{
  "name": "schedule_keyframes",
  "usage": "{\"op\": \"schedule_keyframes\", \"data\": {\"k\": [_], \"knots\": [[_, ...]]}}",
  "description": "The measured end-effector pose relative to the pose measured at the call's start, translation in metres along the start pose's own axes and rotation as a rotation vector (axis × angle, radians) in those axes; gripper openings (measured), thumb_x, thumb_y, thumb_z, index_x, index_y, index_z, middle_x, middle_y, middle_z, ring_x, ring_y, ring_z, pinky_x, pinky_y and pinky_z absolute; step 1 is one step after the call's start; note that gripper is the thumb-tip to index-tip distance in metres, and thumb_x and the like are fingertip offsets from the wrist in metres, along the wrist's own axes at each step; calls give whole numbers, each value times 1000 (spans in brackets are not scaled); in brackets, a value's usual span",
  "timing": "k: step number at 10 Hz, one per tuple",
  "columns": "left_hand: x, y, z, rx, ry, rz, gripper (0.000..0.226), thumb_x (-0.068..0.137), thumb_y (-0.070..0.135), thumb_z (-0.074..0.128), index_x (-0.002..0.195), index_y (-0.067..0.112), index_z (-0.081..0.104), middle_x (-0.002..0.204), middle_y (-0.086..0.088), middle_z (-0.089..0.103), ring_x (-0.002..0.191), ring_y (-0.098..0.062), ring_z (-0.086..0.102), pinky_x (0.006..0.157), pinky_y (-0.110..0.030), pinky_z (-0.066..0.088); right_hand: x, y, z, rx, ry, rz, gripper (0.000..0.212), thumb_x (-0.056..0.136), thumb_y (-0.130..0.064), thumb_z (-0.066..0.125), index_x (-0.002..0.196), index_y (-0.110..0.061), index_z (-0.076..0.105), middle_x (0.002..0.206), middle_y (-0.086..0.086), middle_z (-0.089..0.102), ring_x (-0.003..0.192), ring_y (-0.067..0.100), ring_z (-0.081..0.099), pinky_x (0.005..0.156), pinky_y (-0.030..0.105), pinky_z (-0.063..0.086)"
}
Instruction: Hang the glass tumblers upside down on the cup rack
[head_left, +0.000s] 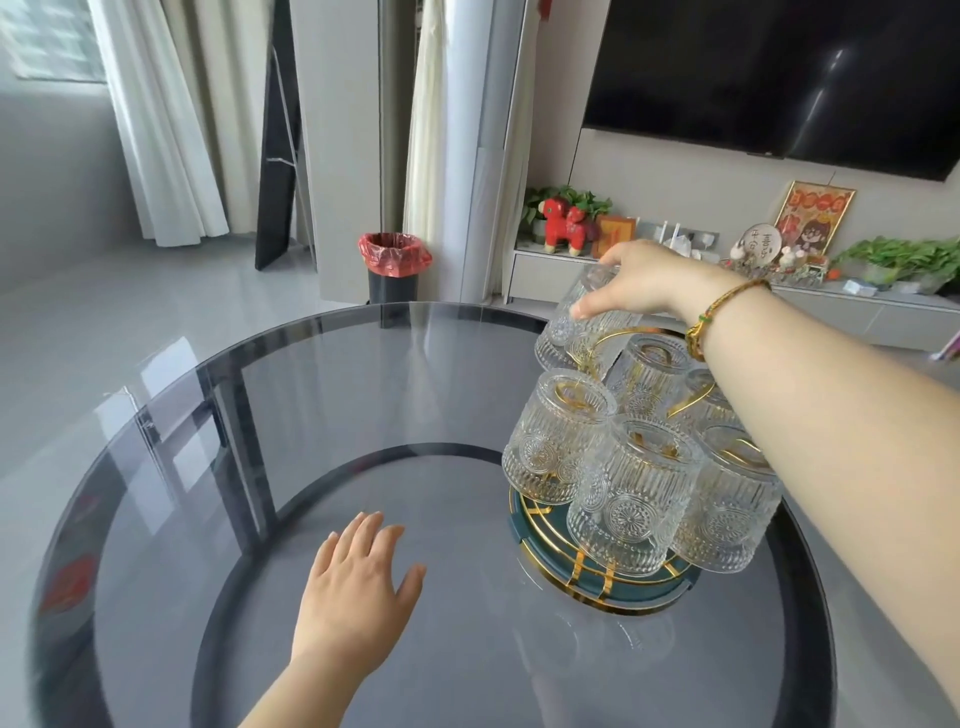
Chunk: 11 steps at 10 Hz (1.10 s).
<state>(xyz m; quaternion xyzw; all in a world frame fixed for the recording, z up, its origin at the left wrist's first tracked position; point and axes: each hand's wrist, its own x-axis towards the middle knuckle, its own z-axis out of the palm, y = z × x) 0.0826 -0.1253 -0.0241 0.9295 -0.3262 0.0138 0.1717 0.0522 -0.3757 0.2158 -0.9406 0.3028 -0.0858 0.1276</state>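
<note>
Right hand (641, 278) grips an upturned glass tumbler (582, 322) at the far side of the gold cup rack (597, 577); left hand (358, 587) lies flat, fingers spread, on the glass table (208, 415)

You're in a home living room — a wall-mounted television (779, 78) hangs over a low media console (727, 301) crowded with potted plants (904, 257), a red toy horse (563, 223) and a framed picture (813, 215). White curtains (161, 119), a red-lined waste bin (394, 267) and your round glass table (311, 415) complete it.
</note>
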Motion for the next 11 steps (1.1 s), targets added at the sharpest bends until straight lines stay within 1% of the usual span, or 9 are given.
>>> {"op": "schedule_keyframes", "data": {"k": [2, 3, 5, 6, 7, 8, 9, 10, 11], "knots": [[0, -2, 2, -7, 10, -1, 49, 93, 50, 28, 136, 27, 23, 151, 6, 19, 140, -11, 8, 115, -30, 2, 6, -7, 20, -150, -162, 6, 74, 67, -35, 72, 127, -5, 40, 133, 14, 47, 118, 29, 46, 86, 29, 37], [1, -2, 3, -13, 12, -2, 49, 93, 50, 28, 136, 27, 24, 151, 6, 19, 140, -11, 8, 114, -30, 2, 8, -11, 23, -257, -258, 13, 73, 68, -39, 70, 126, -5, 41, 133, 13, 47, 118, 30, 47, 92, 34, 39], [0, -3, 3, 6, 22, 1, 49, 93, 50, 27, 136, 28, 22, 151, 7, 18, 140, -10, 7, 114, -30, 2, 15, -16, 29, -416, -352, 20, 69, 70, -42, 67, 123, -5, 44, 127, 13, 53, 106, 30, 54, 89, 37, 48], [0, -3, 3, 13, 20, 1, 49, 93, 51, 26, 136, 28, 22, 152, 8, 18, 140, -10, 7, 115, -30, 2, 16, -18, 31, -476, -355, 27, 67, 71, -42, 66, 124, -7, 44, 125, 12, 54, 88, 27, 54, 82, 33, 46], [0, -3, 4, 15, 17, -2, 49, 93, 51, 26, 136, 29, 22, 152, 7, 18, 140, -10, 7, 115, -30, 2, 18, -18, 33, -486, -351, 20, 66, 71, -40, 66, 124, -6, 44, 126, 12, 54, 91, 27, 54, 85, 34, 46], [0, -3, 4, 10, 18, -2, 49, 93, 50, 27, 136, 28, 23, 152, 6, 19, 140, -10, 7, 115, -30, 3, 17, -18, 35, -466, -343, 26, 67, 71, -38, 67, 124, -5, 44, 128, 12, 53, 107, 30, 54, 92, 37, 46], [1, -2, 3, 12, 6, 1, 48, 93, 50, 27, 135, 28, 23, 152, 7, 18, 140, -10, 7, 115, -30, 3, 18, -16, 35, -422, -319, 29, 69, 69, -39, 68, 124, -4, 44, 128, 13, 52, 111, 31, 52, 95, 40, 45], [0, -2, 2, 13, -7, -12, 48, 93, 50, 28, 135, 28, 24, 151, 7, 19, 140, -11, 8, 115, -31, 3, 13, -17, 35, -358, -258, 31, 68, 68, -40, 70, 120, -2, 48, 126, 14, 54, 112, 31, 52, 93, 37, 45], [1, -2, 3, 45, -29, 4, 48, 93, 50, 29, 135, 28, 24, 151, 6, 20, 140, -10, 9, 114, -30, 3, 7, -14, 32, -240, -126, 23, 60, 70, -39, 68, 113, -1, 53, 120, 17, 58, 108, 32, 55, 89, 36, 45]]}}
